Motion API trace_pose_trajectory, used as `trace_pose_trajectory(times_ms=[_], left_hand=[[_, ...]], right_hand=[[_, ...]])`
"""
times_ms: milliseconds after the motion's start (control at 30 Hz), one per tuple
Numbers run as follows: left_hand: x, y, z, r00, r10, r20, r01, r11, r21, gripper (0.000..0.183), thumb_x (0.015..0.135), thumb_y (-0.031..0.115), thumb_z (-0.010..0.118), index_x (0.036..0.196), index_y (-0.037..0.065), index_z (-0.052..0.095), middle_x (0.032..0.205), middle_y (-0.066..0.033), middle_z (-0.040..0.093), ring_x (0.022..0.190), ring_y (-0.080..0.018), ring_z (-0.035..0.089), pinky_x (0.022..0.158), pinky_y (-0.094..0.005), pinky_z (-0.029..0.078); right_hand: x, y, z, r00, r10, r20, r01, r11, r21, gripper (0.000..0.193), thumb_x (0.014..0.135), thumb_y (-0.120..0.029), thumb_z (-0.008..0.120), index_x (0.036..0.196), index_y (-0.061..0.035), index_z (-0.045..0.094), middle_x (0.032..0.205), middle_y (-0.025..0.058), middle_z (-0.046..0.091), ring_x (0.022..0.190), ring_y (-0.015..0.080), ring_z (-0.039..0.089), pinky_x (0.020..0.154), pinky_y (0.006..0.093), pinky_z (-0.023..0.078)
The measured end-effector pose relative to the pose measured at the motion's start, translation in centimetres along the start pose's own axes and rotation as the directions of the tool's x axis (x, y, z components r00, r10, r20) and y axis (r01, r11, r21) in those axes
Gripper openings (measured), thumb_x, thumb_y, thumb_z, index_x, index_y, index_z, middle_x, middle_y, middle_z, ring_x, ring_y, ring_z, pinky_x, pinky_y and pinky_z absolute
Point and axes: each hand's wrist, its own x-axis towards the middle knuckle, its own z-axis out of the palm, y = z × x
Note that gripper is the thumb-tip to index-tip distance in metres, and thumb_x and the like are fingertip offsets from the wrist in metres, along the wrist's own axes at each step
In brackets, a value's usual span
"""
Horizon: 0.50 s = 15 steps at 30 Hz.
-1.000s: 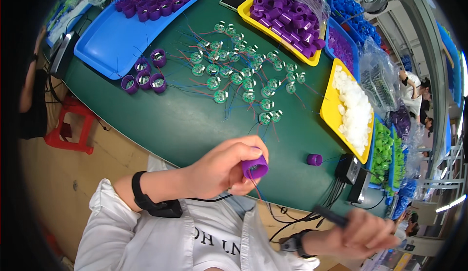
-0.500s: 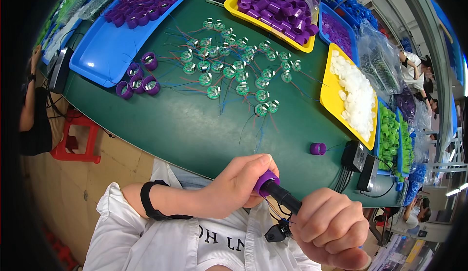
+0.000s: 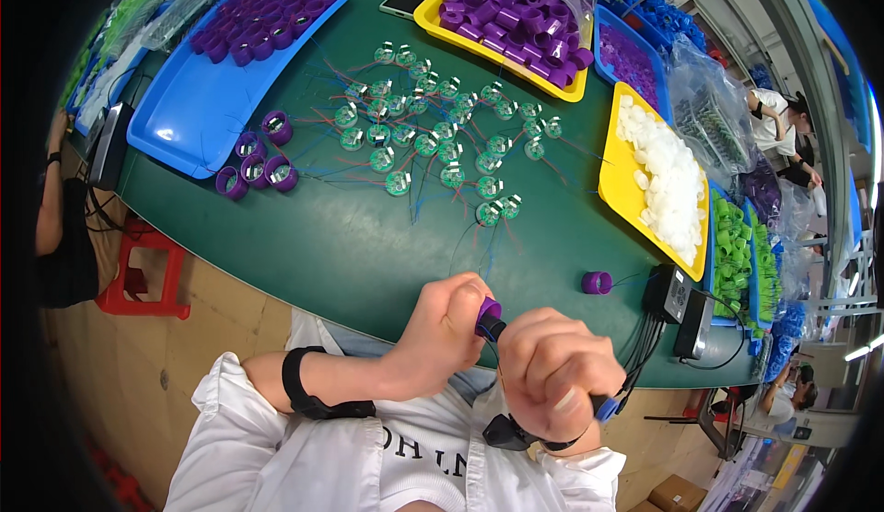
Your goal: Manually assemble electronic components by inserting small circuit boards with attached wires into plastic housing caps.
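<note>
My left hand is closed around a small purple plastic cup, of which only part of the rim shows. Wrapped in my right hand is a black rod-shaped tool; its black front end sits at the cup's mouth, and a blue end sticks out behind the fist. How deep the tool reaches inside is hidden. Thin wires hang beside the cup. On the green table lie several round green circuit boards with red and blue wires. A lone purple cup with wires rests near the table's edge.
At the left, a blue tray holds purple cups with boards; several more cups stand beside it. Yellow trays carry purple rings and white pieces. Black adapters sit at the right edge. A person's arm shows far left.
My right hand has moved left and closer to my left hand, so less of the black tool shows between them. Its blue end has come into sight. My left hand has shifted slightly up and left.
</note>
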Motion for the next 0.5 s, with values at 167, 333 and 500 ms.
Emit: trace_pose_trajectory(times_ms=[167,333,500], left_hand=[[0.9,1.9,0.1,0.989,0.120,0.091,-0.126,0.989,0.071,0.027,0.088,0.025,0.055,0.073,0.004,0.047,0.056,0.0027,0.039,0.043,-0.0072,0.035,0.039,-0.0261,0.030],[0.3,3.3,0.1,0.449,0.829,0.334,-0.707,0.101,0.700,0.033,0.061,0.020,0.081,0.071,0.004,0.054,0.054,-0.0022,0.045,0.042,-0.0125,0.044,0.038,-0.0259,0.035],[-0.4,3.2,0.8,0.420,0.776,0.471,-0.599,-0.154,0.786,0.035,0.060,0.020,0.081,0.071,0.003,0.053,0.057,-0.0038,0.045,0.040,-0.0171,0.044,0.036,-0.0284,0.034]], right_hand=[[0.3,-0.8,-0.6,0.959,-0.154,-0.239,0.190,0.972,0.135,0.042,0.091,-0.023,0.052,0.057,-0.0078,0.033,0.050,0.0014,0.041,0.042,0.0152,0.046,0.037,0.0290,0.034],[-0.7,-3.4,-2.5,0.821,-0.187,-0.539,0.289,0.951,0.110,0.046,0.097,-0.031,0.039,0.056,-0.0117,0.033,0.052,0.0011,0.037,0.043,0.0123,0.040,0.038,0.0223,0.030],[-3.3,-3.0,-4.0,0.882,-0.004,-0.471,0.048,0.995,0.083,0.044,0.096,-0.028,0.042,0.057,-0.0113,0.034,0.051,0.0010,0.039,0.041,0.0114,0.040,0.036,0.0219,0.026]])
